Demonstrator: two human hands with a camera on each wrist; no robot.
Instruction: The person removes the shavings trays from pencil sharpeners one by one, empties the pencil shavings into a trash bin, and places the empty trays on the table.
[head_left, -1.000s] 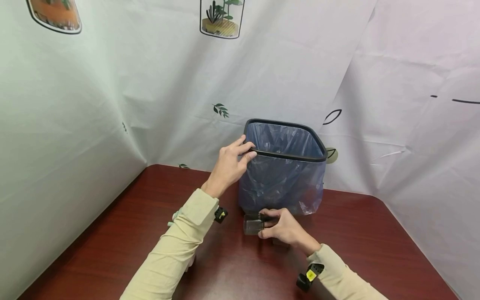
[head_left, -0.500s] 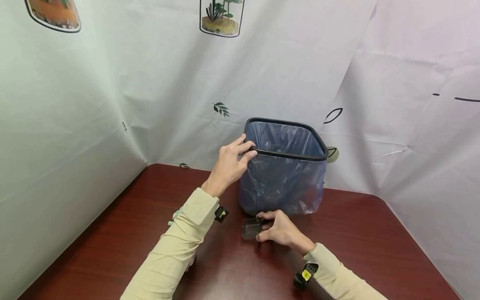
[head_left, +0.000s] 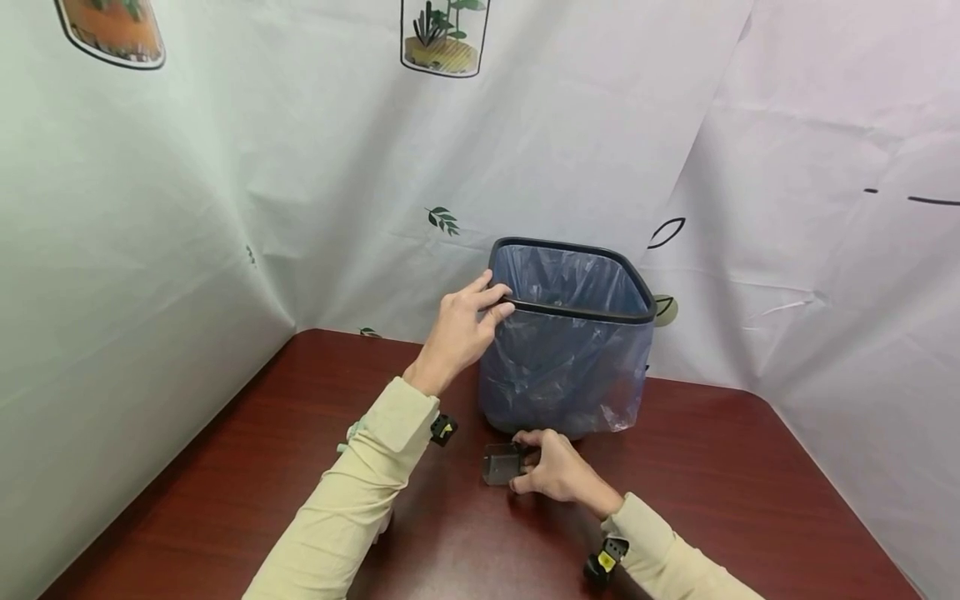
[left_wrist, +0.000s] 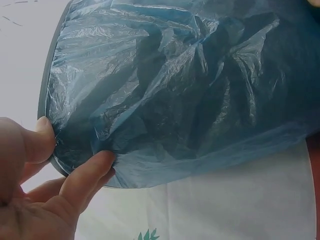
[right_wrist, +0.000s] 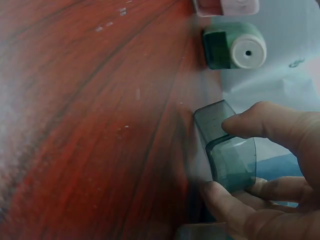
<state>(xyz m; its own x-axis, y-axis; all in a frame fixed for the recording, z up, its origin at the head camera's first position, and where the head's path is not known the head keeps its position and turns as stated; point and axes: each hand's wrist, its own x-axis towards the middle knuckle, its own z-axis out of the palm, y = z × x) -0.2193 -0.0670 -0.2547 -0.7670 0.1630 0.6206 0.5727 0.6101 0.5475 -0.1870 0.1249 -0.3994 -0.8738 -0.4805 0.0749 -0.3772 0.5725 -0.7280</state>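
In the head view my left hand [head_left: 459, 337] pinches the left front corner of the black rim of a trash can [head_left: 581, 313], lined with a translucent blue bag [head_left: 562, 367]. The left wrist view shows the thumb and fingers on either side of that rim, by the bag [left_wrist: 175, 90]. Low in front of the can, my right hand [head_left: 558, 468] grips a small smoky clear plastic container [head_left: 501, 467] between thumb and fingers. Close up, this container [right_wrist: 232, 162] is box-shaped and sits at the tabletop; whether it touches is unclear.
A green device with a round white holed face [right_wrist: 235, 46], possibly a pencil sharpener, stands beyond on the reddish-brown table [head_left: 225, 467]. Past it is a pink one [right_wrist: 225, 6]. A greyish clear piece [right_wrist: 202, 231] shows at the bottom edge. White printed cloth [head_left: 337, 167] hangs behind.
My right hand has shifted slightly left and nearer to me with the clear container, which has turned a little. The left hand stays on the rim.
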